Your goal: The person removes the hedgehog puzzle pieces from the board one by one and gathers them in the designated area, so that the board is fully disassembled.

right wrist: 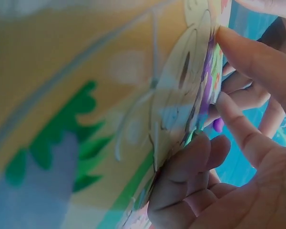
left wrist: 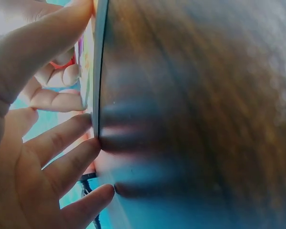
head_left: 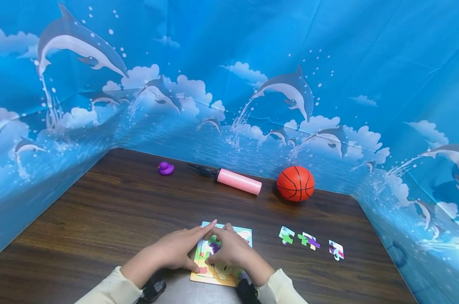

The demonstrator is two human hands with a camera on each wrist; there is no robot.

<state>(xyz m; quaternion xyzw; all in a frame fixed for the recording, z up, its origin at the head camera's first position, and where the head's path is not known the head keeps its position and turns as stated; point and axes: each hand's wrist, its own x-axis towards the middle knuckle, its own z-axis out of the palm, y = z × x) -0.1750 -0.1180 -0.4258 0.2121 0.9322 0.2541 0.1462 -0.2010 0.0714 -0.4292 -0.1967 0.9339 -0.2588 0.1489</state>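
Puzzle board (head_left: 219,273) partly hidden beneath hands (head_left: 176,248) (head_left: 235,250)

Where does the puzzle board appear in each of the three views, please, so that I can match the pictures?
Head: the puzzle board lies low, near the middle, partly covered by the hands.
Left wrist: the puzzle board is a thin, edge-on strip left of centre, in the upper part.
Right wrist: the puzzle board fills much of the left side, close up.
Shared landmark: the right hand.
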